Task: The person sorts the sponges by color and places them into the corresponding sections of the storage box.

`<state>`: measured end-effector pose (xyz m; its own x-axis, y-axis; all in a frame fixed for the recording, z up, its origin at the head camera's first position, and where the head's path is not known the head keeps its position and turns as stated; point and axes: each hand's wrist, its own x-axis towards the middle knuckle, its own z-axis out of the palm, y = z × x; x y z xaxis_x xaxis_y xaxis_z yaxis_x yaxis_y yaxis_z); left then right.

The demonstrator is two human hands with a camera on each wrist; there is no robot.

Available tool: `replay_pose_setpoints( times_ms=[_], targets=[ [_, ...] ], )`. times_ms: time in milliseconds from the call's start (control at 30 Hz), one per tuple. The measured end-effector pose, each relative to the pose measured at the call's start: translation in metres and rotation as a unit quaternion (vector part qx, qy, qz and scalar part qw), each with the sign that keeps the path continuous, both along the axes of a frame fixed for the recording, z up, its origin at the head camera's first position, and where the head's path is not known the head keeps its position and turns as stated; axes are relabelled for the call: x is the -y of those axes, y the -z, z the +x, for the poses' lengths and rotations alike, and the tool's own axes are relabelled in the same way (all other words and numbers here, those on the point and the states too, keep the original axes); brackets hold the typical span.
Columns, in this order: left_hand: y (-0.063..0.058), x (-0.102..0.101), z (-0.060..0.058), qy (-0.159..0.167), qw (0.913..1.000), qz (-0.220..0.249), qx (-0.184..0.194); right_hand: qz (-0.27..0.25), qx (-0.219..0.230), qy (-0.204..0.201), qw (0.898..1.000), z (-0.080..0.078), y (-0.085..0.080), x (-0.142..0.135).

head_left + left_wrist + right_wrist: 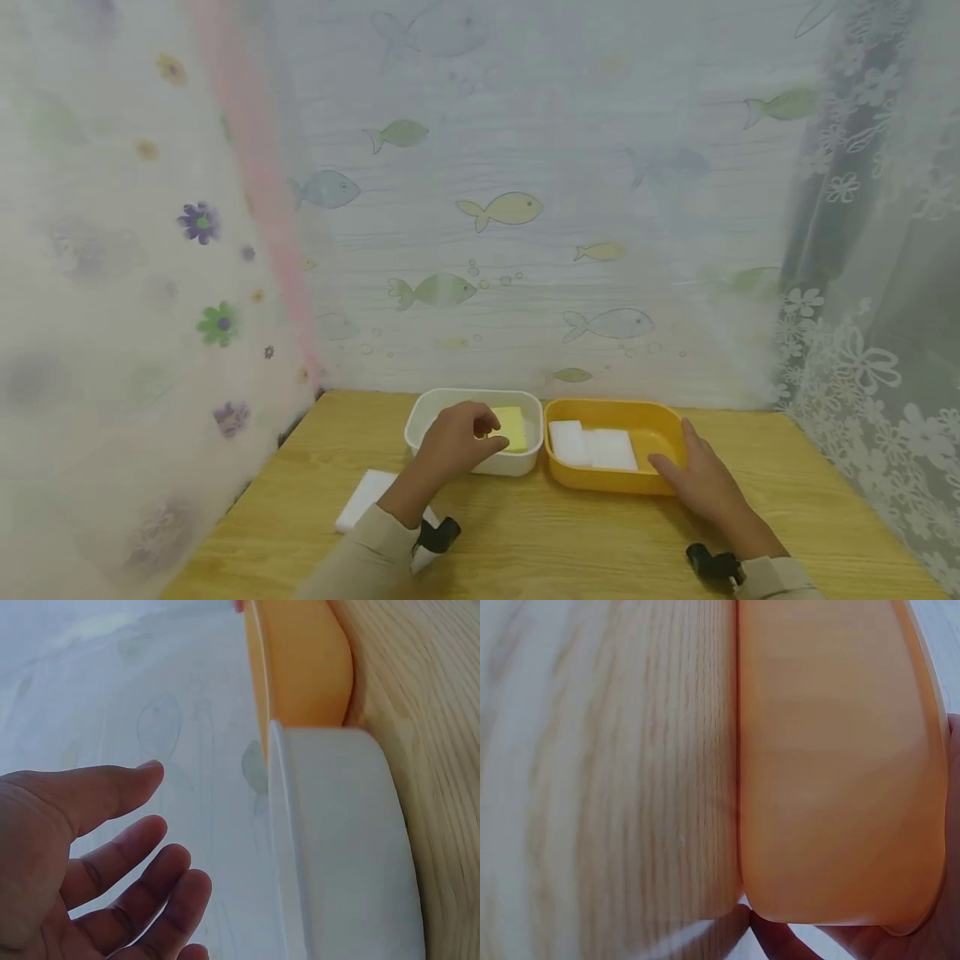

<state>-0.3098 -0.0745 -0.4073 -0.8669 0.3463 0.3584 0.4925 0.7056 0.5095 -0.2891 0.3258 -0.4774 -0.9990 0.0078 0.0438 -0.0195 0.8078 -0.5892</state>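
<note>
My left hand [459,442] hovers over the white plastic bin [517,465], its fingers loosely bent and holding nothing. In the left wrist view, thumb and fingertips are apart, beside the bin's rim. A flat yellow square piece [513,427] lies inside that bin, partly hidden by the hand. My right hand [705,479] grips the right end of the orange-yellow plastic bin [607,481], thumb over the rim and fingers around the outside. Two flat white pieces, one on the left [567,442] and one beside it [615,450], lie in the orange bin.
On the wooden table [540,542], a white slab [363,500] lies partly beneath my left forearm. The two bins stand side by side near the table's back edge. Behind them hangs a fish-print curtain [510,150]; patterned sheets flank both sides.
</note>
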Motion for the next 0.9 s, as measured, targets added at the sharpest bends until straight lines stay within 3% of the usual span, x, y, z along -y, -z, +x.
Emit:
replay_pose_setpoints(
  times_ms=[167,467,767,900],
  targets=[
    [0.000,0.029,0.005,-0.013,0.9998,0.018,0.002,0.001,0.001,0.000,1.000,0.001,-0.002,0.000],
    [-0.004,0.078,0.010,-0.043,0.9955,0.062,0.057,-0.005,0.009,-0.001,1.000,0.001,-0.004,0.001],
    [0.001,0.134,-0.003,-0.053,0.9911,0.070,0.101,-0.013,0.014,-0.002,1.000,-0.001,-0.003,0.002],
    [0.005,0.153,-0.012,-0.041,0.9889,0.080,0.118,-0.014,0.017,-0.003,1.000,0.000,-0.003,0.001]
  ],
)
